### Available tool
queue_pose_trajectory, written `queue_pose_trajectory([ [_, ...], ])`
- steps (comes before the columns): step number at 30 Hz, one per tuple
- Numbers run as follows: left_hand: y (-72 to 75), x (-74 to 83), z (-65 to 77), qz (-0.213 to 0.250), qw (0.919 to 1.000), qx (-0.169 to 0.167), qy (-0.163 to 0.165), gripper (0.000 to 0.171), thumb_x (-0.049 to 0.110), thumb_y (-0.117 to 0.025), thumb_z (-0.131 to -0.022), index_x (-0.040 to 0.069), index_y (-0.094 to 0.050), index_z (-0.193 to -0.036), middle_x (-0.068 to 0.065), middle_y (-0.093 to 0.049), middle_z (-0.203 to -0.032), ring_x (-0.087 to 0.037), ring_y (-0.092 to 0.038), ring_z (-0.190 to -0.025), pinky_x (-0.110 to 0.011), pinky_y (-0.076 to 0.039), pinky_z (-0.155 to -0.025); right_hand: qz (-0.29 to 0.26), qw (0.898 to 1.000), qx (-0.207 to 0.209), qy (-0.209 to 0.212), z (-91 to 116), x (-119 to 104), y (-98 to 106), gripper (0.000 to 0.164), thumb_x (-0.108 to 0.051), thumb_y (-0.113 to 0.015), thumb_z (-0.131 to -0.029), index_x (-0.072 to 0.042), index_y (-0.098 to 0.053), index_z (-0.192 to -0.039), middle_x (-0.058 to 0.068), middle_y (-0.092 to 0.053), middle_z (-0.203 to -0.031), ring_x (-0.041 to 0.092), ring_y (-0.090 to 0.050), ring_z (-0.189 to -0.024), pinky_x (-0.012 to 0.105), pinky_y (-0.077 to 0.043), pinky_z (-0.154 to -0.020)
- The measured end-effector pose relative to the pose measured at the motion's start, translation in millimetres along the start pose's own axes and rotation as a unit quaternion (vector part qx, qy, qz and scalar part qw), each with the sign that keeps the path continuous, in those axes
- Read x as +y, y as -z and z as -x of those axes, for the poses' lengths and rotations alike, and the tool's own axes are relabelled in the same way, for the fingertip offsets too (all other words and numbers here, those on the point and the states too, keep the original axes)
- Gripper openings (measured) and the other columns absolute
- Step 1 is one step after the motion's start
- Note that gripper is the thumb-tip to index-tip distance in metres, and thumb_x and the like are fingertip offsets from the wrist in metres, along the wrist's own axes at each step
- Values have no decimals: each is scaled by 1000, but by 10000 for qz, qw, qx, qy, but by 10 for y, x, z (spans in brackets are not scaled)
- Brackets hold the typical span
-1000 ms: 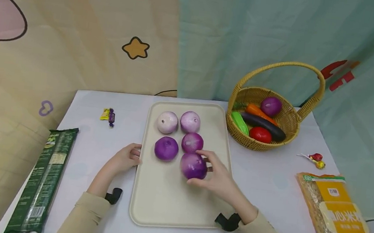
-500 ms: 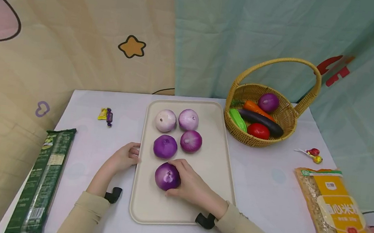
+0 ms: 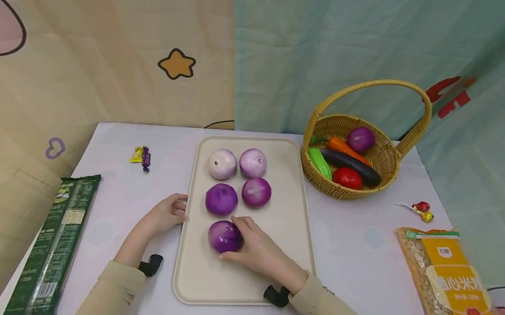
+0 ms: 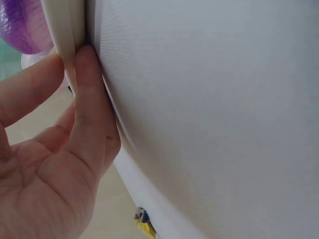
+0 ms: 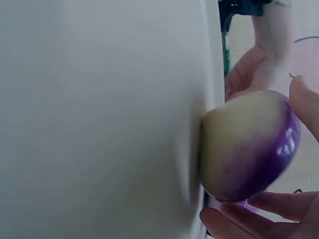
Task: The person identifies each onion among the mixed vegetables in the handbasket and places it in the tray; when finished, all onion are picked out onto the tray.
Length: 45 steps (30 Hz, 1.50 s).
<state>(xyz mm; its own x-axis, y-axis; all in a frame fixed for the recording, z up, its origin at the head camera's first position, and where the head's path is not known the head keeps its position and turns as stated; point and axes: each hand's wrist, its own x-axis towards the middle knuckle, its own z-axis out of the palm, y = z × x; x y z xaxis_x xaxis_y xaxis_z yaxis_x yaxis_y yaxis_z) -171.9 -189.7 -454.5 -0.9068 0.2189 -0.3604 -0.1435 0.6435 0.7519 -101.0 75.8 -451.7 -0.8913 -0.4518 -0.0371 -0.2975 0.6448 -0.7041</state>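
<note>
In the head view, my right hand (image 3: 263,249) holds a purple onion (image 3: 223,236) on the front half of the cream tray (image 3: 205,282). The right wrist view shows this onion's pale side (image 5: 239,139) against the tray, between thumb and fingers. At the tray's left edge my left hand (image 3: 165,215) pinches the rim; the left wrist view has thumb and fingertips on the tray rim (image 4: 67,30). Behind the held onion lie a dark purple onion (image 3: 221,199), a magenta onion (image 3: 256,192), a whitish onion (image 3: 222,164) and a pale violet onion (image 3: 253,163).
A wicker basket (image 3: 330,190) at the back right contains an onion, a carrot, an eggplant, a tomato and a green vegetable. Lollipops (image 3: 422,208) and a yellow grain bag (image 3: 454,289) lie right. On the left are wrapped candies (image 3: 142,157) and a long green packet (image 3: 55,244).
My right hand has carried the onion left and toward the front of the tray, away from the magenta onion. Over the last half second the onion has tilted slightly. My left hand stays at the rim.
</note>
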Motion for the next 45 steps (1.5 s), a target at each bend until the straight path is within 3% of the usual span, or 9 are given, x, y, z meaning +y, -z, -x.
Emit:
queue_pose_trajectory([
  [6, 0, -9, 6, 1, 10000, 0, -32, 57, -2, -62, -88, -11, -41, -140, -25, -59, -112, -31, -62, -100, -34, -52, -83, -256, 9993, 245, -126, 56, -9, 312, 77, -40, -79, -81, -6, -49, -142, 10, -52, -139, 28, -58, -120, 43, -48, -102],
  [13, 3, -11, 20, -14, 10000, 18, -83, 57, -2, -62, -87, -11, -40, -139, -26, -59, -113, -32, -62, -101, -37, -53, -85, -854, 9848, 1503, -157, 18, 200, 1082, 47, -19, -74, -88, -2, -60, -129, 16, -64, -126, 33, -62, -114, 46, -53, -96],
  [15, 0, -8, 12, -6, 9999, 1, -113, 57, -2, -62, -87, -11, -40, -139, -26, -59, -113, -32, -62, -101, -37, -53, -85, -882, 9756, 1971, -394, -10, 341, 1360, 42, -22, -71, -91, -3, -62, -127, 16, -66, -125, 30, -63, -113, 35, -54, -94],
  [20, -2, -23, -5, -11, 9999, 34, -99, 56, -3, -61, -87, -10, -42, -138, -24, -59, -112, -31, -62, -101, -36, -52, -84, -715, 9356, 3301, -1028, -130, 741, 2041, 43, -36, -66, -93, -6, -65, -124, 10, -69, -118, 0, -61, -98, 11, -45, -84],
  [28, -19, -23, -1, 95, 9999, 65, -99, 55, -4, -62, -86, -10, -43, -137, -24, -60, -111, -30, -62, -100, -36, -52, -84, -889, 8564, 4684, -1984, -368, 1297, 2716, 46, -43, -66, -90, -10, -66, -122, -23, -58, -93, -11, -50, -85, 17, -44, -84],
  [32, -26, -25, 6, 133, 9998, 103, -65, 54, -4, -61, -86, -9, -44, -137, -23, -60, -111, -29, -62, -100, -33, -52, -82, -1008, 8441, 4701, -2373, -449, 1502, 2786, 50, -44, -65, -90, -10, -63, -126, -23, -53, -93, -6, -50, -88, 21, -44, -88],
  [36, -30, -16, 5, 115, 9998, 178, -25, 54, -4, -61, -86, -8, -45, -137, -21, -61, -110, -28, -62, -98, -32, -52, -81, -1158, 8514, 4205, -2914, -512, 1691, 2721, 65, -47, -61, -90, -6, -51, -140, 1, -58, -124, 18, -52, -116, 32, -43, -103],
  [40, -37, -8, 14, 67, 9998, 190, 24, 54, -4, -62, -86, -8, -46, -137, -21, -61, -109, -27, -61, -97, -35, -52, -82, -1599, 8604, 3463, -3381, -543, 1854, 2635, 84, -51, -58, -90, 4, -33, -149, 24, -37, -152, 34, -38, -138, 41, -32, -117],
  [45, -45, -16, 18, 43, 9997, 251, 57, 54, -5, -62, -85, -8, -46, -136, -19, -61, -106, -25, -60, -93, -37, -51, -82, -2580, 8532, 2815, -3553, -594, 1944, 2596, 91, -51, -59, -92, 3, -19, -154, 21, -27, -159, 30, -35, -138, 39, -29, -119],
])
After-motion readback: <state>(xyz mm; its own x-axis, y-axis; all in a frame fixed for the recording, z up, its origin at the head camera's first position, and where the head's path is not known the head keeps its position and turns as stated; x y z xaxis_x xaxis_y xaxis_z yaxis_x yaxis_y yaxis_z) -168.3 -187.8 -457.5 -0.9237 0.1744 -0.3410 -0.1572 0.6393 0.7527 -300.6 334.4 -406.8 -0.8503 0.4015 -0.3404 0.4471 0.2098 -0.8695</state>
